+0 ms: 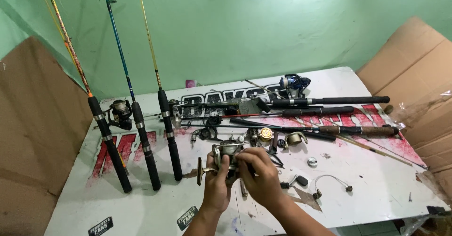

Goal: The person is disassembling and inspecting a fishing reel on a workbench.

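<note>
Both my hands hold a worn metal fishing reel body (227, 152) above the white printed board (376, 189). My left hand (216, 185) grips it from below, beside its small crank handle (200, 170). Fingers of my right hand (262, 174) pinch the reel's top right side. Loose reel parts lie just behind: a brass-coloured spool (265, 134), a curved bail piece (295, 139), a small round cap (312, 161) and a thin wire bail arm (332, 182).
Three fishing rods (141, 137) lean against the green wall at left, one with a reel (120, 113) mounted. Several more rods (329, 100) lie across the board's back right, with a blue reel (294, 83). Cardboard sheets (419, 76) stand at both sides.
</note>
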